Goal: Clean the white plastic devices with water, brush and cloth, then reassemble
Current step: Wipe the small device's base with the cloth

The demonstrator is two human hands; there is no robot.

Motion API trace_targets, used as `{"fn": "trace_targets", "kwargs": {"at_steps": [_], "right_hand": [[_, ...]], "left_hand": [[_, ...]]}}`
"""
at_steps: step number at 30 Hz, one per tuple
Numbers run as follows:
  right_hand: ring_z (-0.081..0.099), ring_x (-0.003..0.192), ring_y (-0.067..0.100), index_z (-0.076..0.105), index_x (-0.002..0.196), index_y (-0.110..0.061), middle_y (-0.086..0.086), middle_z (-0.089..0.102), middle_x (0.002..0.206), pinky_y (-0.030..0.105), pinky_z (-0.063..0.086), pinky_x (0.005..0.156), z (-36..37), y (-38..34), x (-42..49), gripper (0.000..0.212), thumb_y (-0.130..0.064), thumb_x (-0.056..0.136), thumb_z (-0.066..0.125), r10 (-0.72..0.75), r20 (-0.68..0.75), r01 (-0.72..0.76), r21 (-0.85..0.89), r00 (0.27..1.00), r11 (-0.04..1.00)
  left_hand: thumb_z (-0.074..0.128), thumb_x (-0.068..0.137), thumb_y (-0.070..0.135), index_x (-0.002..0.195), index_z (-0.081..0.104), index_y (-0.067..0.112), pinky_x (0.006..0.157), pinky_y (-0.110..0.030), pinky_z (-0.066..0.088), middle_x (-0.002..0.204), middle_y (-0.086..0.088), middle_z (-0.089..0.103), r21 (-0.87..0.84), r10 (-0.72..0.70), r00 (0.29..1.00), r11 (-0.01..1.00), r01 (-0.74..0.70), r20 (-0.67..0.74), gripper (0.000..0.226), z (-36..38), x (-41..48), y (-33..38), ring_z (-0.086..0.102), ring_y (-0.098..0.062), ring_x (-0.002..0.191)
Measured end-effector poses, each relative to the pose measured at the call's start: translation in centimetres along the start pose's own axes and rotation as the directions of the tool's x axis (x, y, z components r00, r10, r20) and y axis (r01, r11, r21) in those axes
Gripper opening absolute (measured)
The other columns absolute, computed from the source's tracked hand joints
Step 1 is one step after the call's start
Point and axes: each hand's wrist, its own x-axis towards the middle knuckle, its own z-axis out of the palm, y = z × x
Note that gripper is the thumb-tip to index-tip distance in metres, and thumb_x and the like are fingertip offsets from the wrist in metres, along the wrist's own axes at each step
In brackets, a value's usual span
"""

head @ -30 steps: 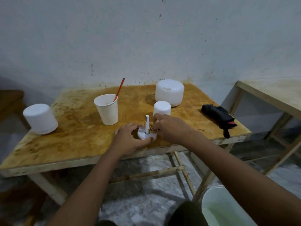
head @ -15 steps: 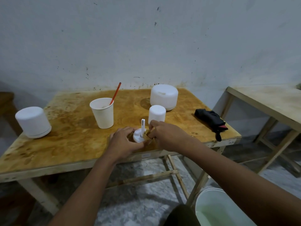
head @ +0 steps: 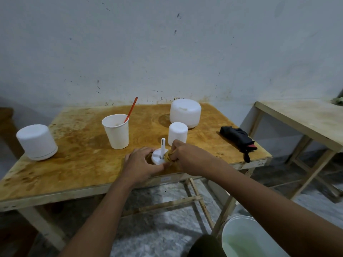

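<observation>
One white base (head: 157,157) between left hand (head: 141,164) and right hand (head: 189,157) with cloth (head: 168,156).

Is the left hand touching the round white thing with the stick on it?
Touching. The head view shows the left hand with fingers curled against the rim of the round white base, no gap showing between them.

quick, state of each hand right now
Left hand: closed, fingers curled round the white base.
Right hand: closed, pinching a yellowish cloth against that base.
</observation>
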Motion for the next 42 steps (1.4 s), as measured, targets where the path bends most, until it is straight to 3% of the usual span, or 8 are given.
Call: {"fn": "trace_targets", "kwargs": {"at_steps": [7,11,19,29,33,37,40,42], "right_hand": [[0.051,0.095,0.025,0.068,0.117,-0.013,0.003,0.039,0.113,0.034,0.047,0.083,0.4,-1.0,0.4,0.033,-0.002,0.094,0.047,0.03,-0.006,-0.028,0.148,1.0,0.989],[0.051,0.096,0.028,0.068,0.116,-0.012,0.009,0.043,0.115,0.029,0.038,0.074,0.9,-2.0,0.9,0.032,-0.004,0.095,0.046,0.046,-0.019,-0.043,0.156,0.999,0.987],[0.052,0.099,0.018,0.063,0.128,-0.032,0.001,0.045,0.125,0.032,0.045,0.068,-1.2,0.6,0.9,0.042,-0.01,0.095,0.05,0.044,-0.05,-0.05,-0.141,0.998,0.989],[0.052,0.098,0.018,0.071,0.115,-0.017,0.005,0.043,0.132,0.036,0.049,0.079,0.6,1.0,2.5,0.031,-0.007,0.094,0.05,0.075,-0.061,-0.073,0.043,0.995,0.996],[0.052,0.091,0.021,0.068,0.122,-0.017,0.006,0.043,0.122,0.031,0.043,0.076,0.7,0.9,1.3,0.036,-0.005,0.095,0.046,0.093,-0.02,-0.091,0.086,0.995,0.992],[0.055,0.092,0.02,0.063,0.126,-0.016,-0.001,0.045,0.109,0.037,0.051,0.079,1.6,0.4,0.7,0.034,-0.011,0.095,0.052,0.117,-0.02,-0.111,0.199,0.993,0.974],[0.049,0.092,0.019,0.065,0.127,-0.022,-0.002,0.035,0.109,0.031,0.043,0.076,1.5,-0.1,0.9,0.039,-0.006,0.095,0.051,0.094,-0.044,-0.084,0.18,0.995,0.98],[0.047,0.09,0.018,0.065,0.128,-0.023,-0.001,0.037,0.112,0.028,0.038,0.075,1.2,-0.3,0.9,0.042,-0.004,0.094,0.05,0.105,-0.05,-0.094,0.185,0.993,0.978]], "left_hand": [[0.075,0.076,0.039,0.121,0.062,0.033,0.102,-0.039,0.025,0.113,0.019,0.056,0.002,-0.029,1.0,1.0,0.029,-0.01,0.048,-0.2,-0.3,0.5,0.043,-0.01,0.11],[0.072,0.077,0.024,0.12,0.064,0.028,0.103,-0.037,0.026,0.108,0.018,0.051,0.013,-0.035,0.999,0.999,0.035,-0.024,0.045,-0.5,-0.6,1.0,0.04,-0.01,0.106],[0.069,0.068,0.073,0.123,0.061,0.037,0.094,-0.034,0.023,0.118,0.022,0.059,-0.028,-0.012,1.0,1.0,0.012,0.016,0.066,0.0,-0.1,0.0,0.044,-0.006,0.113],[0.069,0.074,0.067,0.129,0.057,0.037,0.096,-0.032,0.018,0.129,0.018,0.055,0.02,-0.01,0.999,1.0,0.009,0.035,0.064,-0.3,0.1,0.2,0.038,-0.01,0.126],[0.068,0.072,0.068,0.127,0.058,0.037,0.094,-0.032,0.02,0.121,0.019,0.056,0.027,0.0,1.0,1.0,-0.001,0.006,0.063,-0.1,0.0,0.2,0.04,-0.008,0.119],[0.072,0.071,0.057,0.118,0.059,0.035,0.095,-0.033,0.026,0.111,0.02,0.055,0.006,-0.014,0.999,1.0,0.014,-0.047,0.054,0.1,-0.3,0.5,0.045,-0.009,0.111],[0.076,0.071,0.051,0.106,0.051,0.032,0.092,-0.034,0.037,0.102,0.017,0.054,0.034,-0.087,0.989,0.995,0.091,-0.121,0.047,0.4,-0.8,1.3,0.04,-0.008,0.093],[0.077,0.071,0.048,0.107,0.046,0.031,0.092,-0.034,0.037,0.107,0.012,0.055,0.061,-0.083,0.992,0.994,0.089,-0.095,0.05,0.3,-0.7,1.2,0.043,-0.012,0.098]]}}
